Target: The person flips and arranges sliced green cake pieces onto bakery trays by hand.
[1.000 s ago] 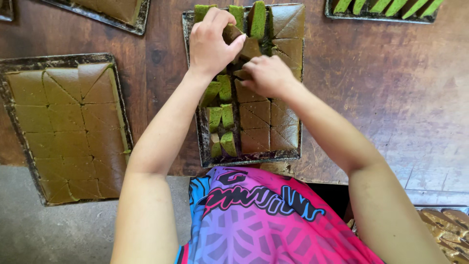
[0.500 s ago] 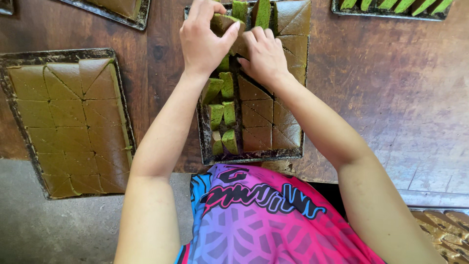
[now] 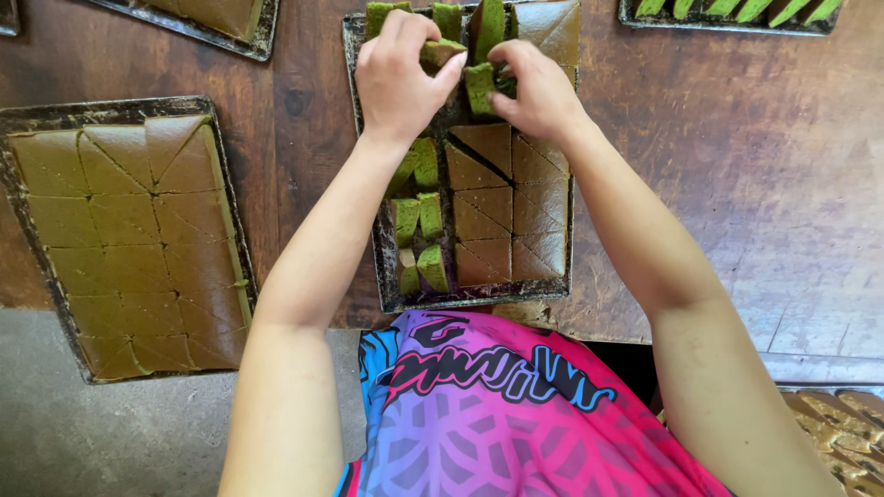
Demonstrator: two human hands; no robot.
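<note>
**Both hands lifting cut cake pieces at the far end of the middle tray**

The step in hand looks like separating and turning cut slices of a green layered cake with a brown top, working along the middle tray (image 3: pixel 379 267) on the wooden table (image 3: pixel 737 184). The left hand (image 3: pixel 398 78) pinches 1 cake piece (image 3: pixel 440 52) between thumb and curled fingers (image 3: pixel 410 32), holding it just above the tray's far end. The right hand (image 3: pixel 539 90) closes its fingers on a second piece (image 3: pixel 479 87), touching it beside the first. Both pieces sit over the far part of that tray, near a few slices already standing on edge with their green sides showing.

Down the tray's left column, turned slices (image 3: pixel 419 216) stand green side out; the right part still holds flat brown triangles (image 3: pixel 506 212), uncut from their places. As a judgement, the work is partly along: the next move calls for a gentle, even grip so the soft pieces do not tear, and for setting each one upright next to its neighbours.

Both forearms reach straight forward from the body, elbows low, wrists bent slightly down, the hands close together and almost touching.

A second tray of cut brown cake (image 3: pixel 120 230) lies well apart to the left, and another tray of green slices (image 3: pixel 727 11) sits at the far right edge.
</note>
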